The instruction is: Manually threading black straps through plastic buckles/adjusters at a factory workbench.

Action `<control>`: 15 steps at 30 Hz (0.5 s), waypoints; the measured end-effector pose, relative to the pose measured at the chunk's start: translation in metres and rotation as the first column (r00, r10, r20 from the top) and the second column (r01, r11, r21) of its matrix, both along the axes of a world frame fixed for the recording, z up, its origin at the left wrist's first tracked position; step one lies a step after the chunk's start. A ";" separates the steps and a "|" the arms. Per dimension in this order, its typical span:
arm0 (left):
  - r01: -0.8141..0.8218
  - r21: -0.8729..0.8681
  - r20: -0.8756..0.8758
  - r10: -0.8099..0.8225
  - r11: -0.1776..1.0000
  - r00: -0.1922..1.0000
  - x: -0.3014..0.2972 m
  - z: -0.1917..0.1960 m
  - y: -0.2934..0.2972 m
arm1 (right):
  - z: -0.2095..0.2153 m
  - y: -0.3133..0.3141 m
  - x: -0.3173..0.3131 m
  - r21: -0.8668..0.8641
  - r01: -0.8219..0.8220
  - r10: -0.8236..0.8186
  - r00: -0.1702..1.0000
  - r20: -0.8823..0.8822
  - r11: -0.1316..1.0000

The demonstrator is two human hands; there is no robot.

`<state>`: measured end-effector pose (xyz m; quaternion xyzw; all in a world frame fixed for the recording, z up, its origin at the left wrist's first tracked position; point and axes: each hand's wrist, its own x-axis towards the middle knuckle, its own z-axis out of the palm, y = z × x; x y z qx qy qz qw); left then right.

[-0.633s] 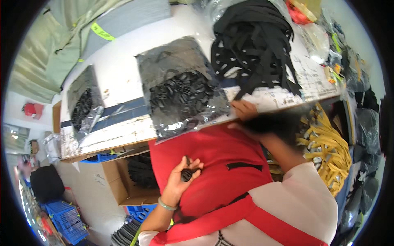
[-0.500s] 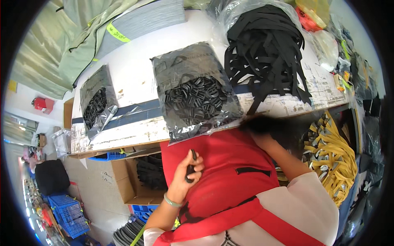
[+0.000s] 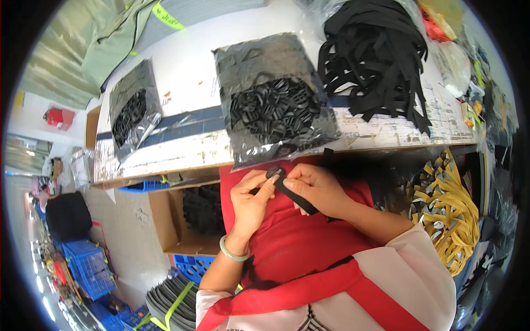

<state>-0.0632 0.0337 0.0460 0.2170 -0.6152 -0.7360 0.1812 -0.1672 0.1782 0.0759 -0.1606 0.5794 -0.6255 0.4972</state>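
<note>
In front of my red apron, close to the table's front edge, both hands meet. My left hand (image 3: 251, 198) pinches a small black plastic buckle (image 3: 274, 171) between thumb and fingers. A short black webbing strap (image 3: 299, 199) slants down from the buckle, and my right hand (image 3: 320, 190) grips it with thumb and fingertips. Strap and buckle touch; whether the strap passes through the slot is too small to tell. Just beyond, a clear plastic bag (image 3: 270, 58) full of black buckles lies on the table, and a heap of black straps (image 3: 375, 49) is to its right.
A smaller bag of buckles (image 3: 131, 113) lies on the white worn table (image 3: 187, 91) at left. Below are a cardboard box (image 3: 161, 218) with black items, yellow straps (image 3: 455, 215) at right, a black stool (image 3: 68, 216) and a blue crate (image 3: 88, 267) at left.
My right hand has come from the table edge to my left hand, bringing a black strap. My left hand has risen slightly and now holds the buckle against the strap.
</note>
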 end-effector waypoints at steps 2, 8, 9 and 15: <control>0.022 -0.115 -0.011 -0.023 0.993 1.000 0.008 -0.003 -0.001 | -0.005 -0.004 0.001 0.019 -0.021 0.020 0.999 0.031 1.000; 0.011 -0.621 -0.025 -0.034 0.784 0.999 0.010 -0.005 -0.007 | -0.009 -0.015 -0.002 0.154 -0.003 -0.008 0.998 0.067 0.988; 0.014 -0.616 -0.023 -0.036 0.787 0.999 0.009 -0.006 -0.009 | -0.011 -0.015 -0.001 0.095 0.022 -0.034 0.991 0.130 0.995; 0.001 -0.741 -0.053 -0.060 0.671 0.997 0.007 -0.007 -0.010 | -0.031 -0.017 0.006 -0.047 0.111 -0.101 0.980 0.171 0.993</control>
